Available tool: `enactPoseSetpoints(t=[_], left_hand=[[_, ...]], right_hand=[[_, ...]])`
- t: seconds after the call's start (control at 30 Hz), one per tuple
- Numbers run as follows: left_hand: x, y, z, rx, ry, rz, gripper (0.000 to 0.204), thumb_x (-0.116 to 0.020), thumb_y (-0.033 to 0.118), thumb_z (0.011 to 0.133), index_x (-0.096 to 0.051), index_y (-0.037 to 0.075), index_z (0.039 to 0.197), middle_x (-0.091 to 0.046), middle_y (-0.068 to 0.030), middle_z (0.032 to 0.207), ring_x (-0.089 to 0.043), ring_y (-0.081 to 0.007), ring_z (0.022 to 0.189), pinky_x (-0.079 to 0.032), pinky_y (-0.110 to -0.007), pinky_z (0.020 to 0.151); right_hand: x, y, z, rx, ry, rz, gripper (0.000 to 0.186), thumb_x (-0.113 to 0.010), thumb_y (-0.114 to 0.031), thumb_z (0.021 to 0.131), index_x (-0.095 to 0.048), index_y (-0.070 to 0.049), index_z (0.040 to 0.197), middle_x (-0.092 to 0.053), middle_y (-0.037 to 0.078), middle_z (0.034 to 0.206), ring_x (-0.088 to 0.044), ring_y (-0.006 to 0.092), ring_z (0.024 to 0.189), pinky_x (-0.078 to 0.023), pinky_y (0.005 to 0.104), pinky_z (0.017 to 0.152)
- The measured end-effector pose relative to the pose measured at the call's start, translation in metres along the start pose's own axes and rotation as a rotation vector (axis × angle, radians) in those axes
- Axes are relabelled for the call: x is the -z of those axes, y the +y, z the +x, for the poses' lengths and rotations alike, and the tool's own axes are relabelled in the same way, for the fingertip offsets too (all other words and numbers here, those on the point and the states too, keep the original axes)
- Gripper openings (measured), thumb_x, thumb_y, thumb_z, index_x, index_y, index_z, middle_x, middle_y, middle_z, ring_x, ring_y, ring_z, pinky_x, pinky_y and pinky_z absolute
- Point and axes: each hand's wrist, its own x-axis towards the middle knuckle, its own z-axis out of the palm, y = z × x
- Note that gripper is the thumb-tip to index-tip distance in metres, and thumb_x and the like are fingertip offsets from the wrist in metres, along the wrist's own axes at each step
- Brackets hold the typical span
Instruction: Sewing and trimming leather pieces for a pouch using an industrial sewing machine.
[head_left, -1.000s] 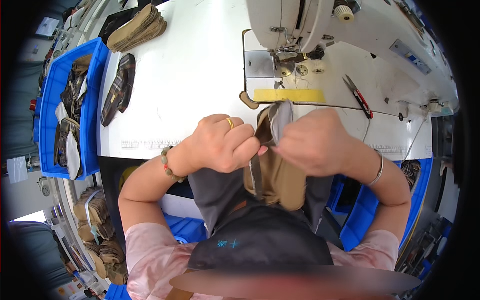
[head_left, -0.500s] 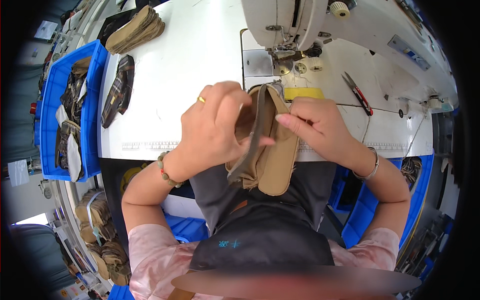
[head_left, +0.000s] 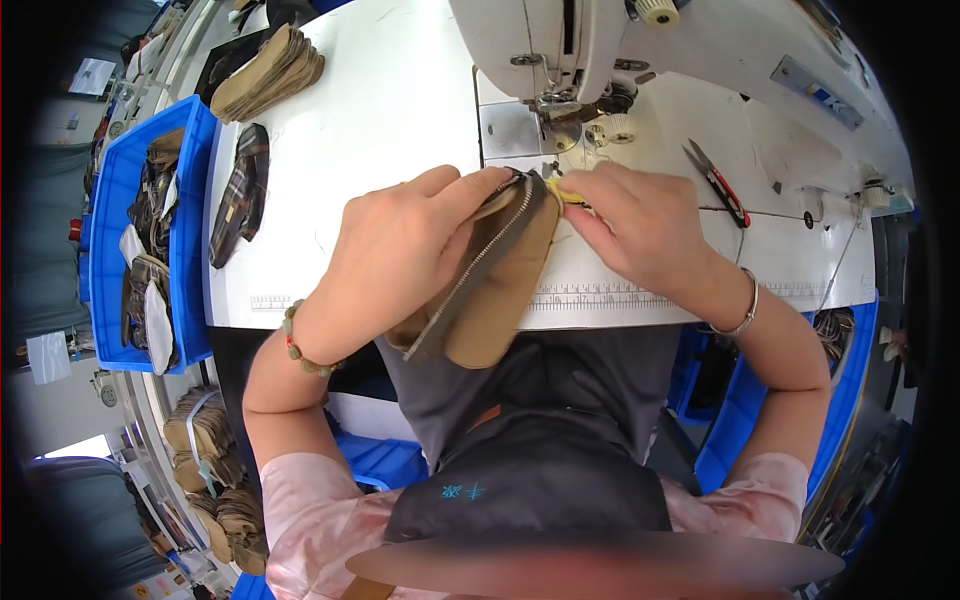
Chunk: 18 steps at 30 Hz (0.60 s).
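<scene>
My left hand [head_left: 410, 240] grips a khaki fabric piece [head_left: 495, 320] with a dark zipper tape and metal teeth [head_left: 462, 285] running lengthwise, its upper end by the sewing machine's plate [head_left: 510, 130]. My right hand [head_left: 630, 225] pinches that piece's upper end from the right, over the yellow strip [head_left: 565, 190], which is mostly hidden. The needle and presser foot [head_left: 553, 105] are just beyond my fingers. The piece's lower end hangs over the table's front edge.
Khaki stacked pieces [head_left: 270, 70] and folded plaid pieces [head_left: 240, 195] lie on the white table [head_left: 340, 150]. A blue bin [head_left: 192, 240] holds more pieces at left. Red-handled snips [head_left: 728, 195] lie at right. Another blue bin [head_left: 840, 400] sits below right, bundled pieces [head_left: 195, 440] below left.
Both hands and the khaki piece have moved up toward the machine. The zipper strip now lies diagonally, and my left fingers have shifted onto the piece's upper end.
</scene>
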Motion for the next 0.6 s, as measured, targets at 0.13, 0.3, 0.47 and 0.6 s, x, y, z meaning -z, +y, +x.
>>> enactPoseSetpoints(t=[0.13,0.3,0.47,0.6], left_hand=[[-0.001,0.01,0.009,-0.134,0.061,0.25,0.039,-0.068,0.004,0.077,-0.072,0.013,0.115,-0.056,-0.0033,0.073,-0.06,-0.0211,0.058,-0.049,-0.033,0.053],[-0.03,-0.009,0.017,-0.295,0.079,0.34,0.038,-0.07,0.012,0.072,-0.075,0.018,0.11,-0.054,0.0012,0.077,-0.058,-0.016,0.057,-0.048,-0.03,0.051],[-0.046,-0.018,0.016,-0.317,0.073,0.368,0.036,-0.071,0.01,0.07,-0.077,0.018,0.104,-0.054,0.0021,0.08,-0.058,-0.0134,0.064,-0.049,-0.028,0.053],[-0.049,-0.016,0.022,-0.372,0.14,0.301,0.03,-0.073,0.009,0.07,-0.077,0.013,0.1,-0.063,0.0025,0.092,-0.06,-0.0114,0.075,-0.052,-0.027,0.057]], right_hand=[[-0.01,0.01,0.005,0.16,0.065,-0.198,0.016,-0.068,-0.016,0.077,-0.065,-0.008,0.09,-0.054,0.001,0.07,-0.059,0.0147,0.056,-0.046,0.0296,0.049],[-0.024,0.024,-0.001,0.421,0.0,-0.179,0.009,-0.065,-0.012,0.075,-0.062,-0.008,0.082,-0.053,0.001,0.068,-0.058,0.0146,0.055,-0.046,0.0299,0.047],[-0.03,0.033,-0.006,0.416,-0.11,-0.11,0.007,-0.064,-0.013,0.077,-0.061,-0.007,0.08,-0.055,0.003,0.067,-0.06,0.0176,0.056,-0.047,0.032,0.048],[-0.026,0.03,-0.007,0.302,-0.224,-0.041,0.01,-0.064,-0.013,0.079,-0.063,-0.004,0.083,-0.058,0.005,0.067,-0.062,0.0209,0.056,-0.049,0.0342,0.048]])
